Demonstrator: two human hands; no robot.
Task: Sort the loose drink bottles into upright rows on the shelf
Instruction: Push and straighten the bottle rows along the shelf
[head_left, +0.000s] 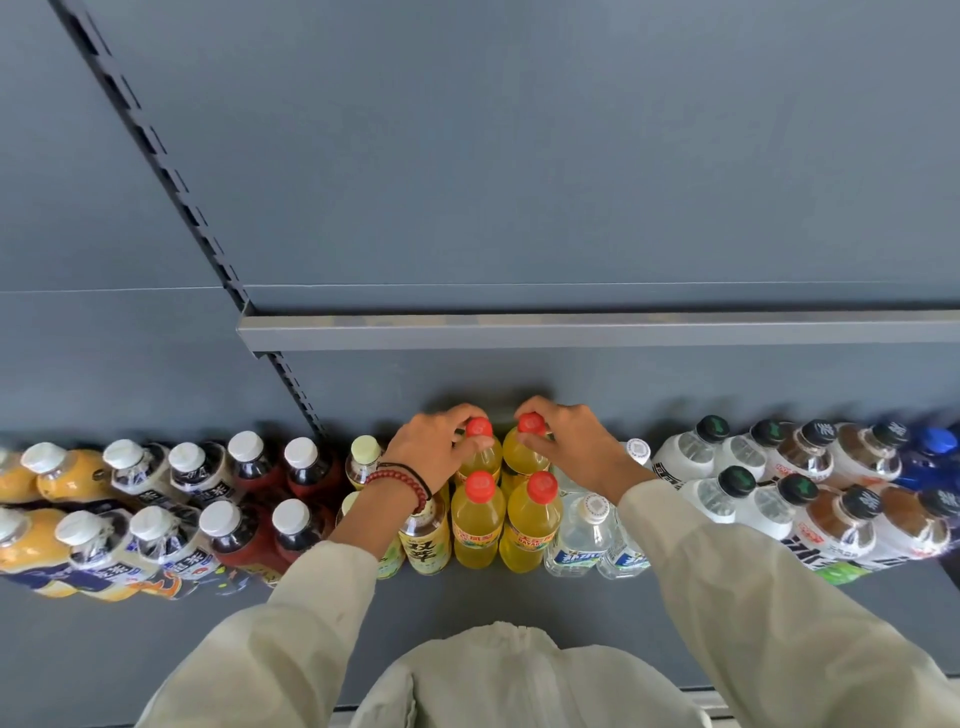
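Note:
Four yellow drink bottles with red caps stand upright in the middle of the grey shelf (519, 603). My left hand (434, 449) grips the neck of the back left yellow bottle (480, 452). The back right yellow bottle (522, 449) is gripped at the neck by my right hand (571, 441). Both back bottles stand close to the shelf's back wall. The front left yellow bottle (477, 525) and the front right yellow bottle (532, 519) stand just in front of them, untouched.
Upright rows run along the shelf: orange juice (31, 545), white-capped tea bottles (156, 540), dark red bottles (244, 540), yellow-label tea (423, 540), clear water (587, 535), black-capped bottles (779, 504), blue bottles (930, 457). An upper shelf edge (597, 330) hangs above.

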